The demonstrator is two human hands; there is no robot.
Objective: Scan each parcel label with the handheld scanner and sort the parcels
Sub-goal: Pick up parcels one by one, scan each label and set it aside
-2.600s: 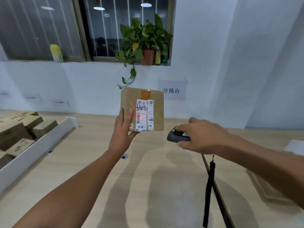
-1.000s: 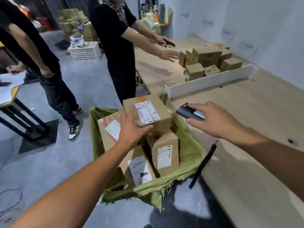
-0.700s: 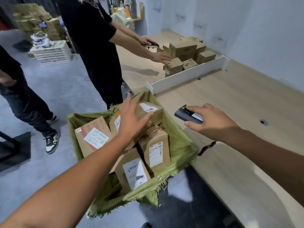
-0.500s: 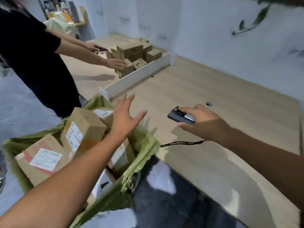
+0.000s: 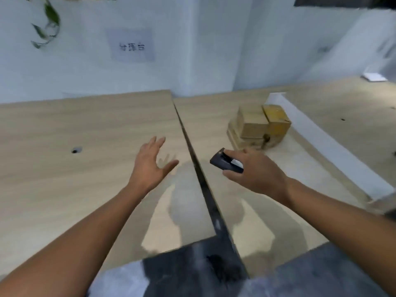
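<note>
My left hand (image 5: 150, 166) is empty, with fingers spread, over the left table (image 5: 64, 129). My right hand (image 5: 257, 174) grips the one handheld scanner (image 5: 226, 162), its long axis diagonal, nose toward far-left. The cardboard parcels (image 5: 259, 125) lie just ahead and slightly right of it, nearer the right hand, beside the white divider (image 5: 321, 142). I count at least three; blur hides the rest.

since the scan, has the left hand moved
Yes. The left hand held a parcel up by the sign; now it hovers lower, empty, over the table left of the seam.
</note>
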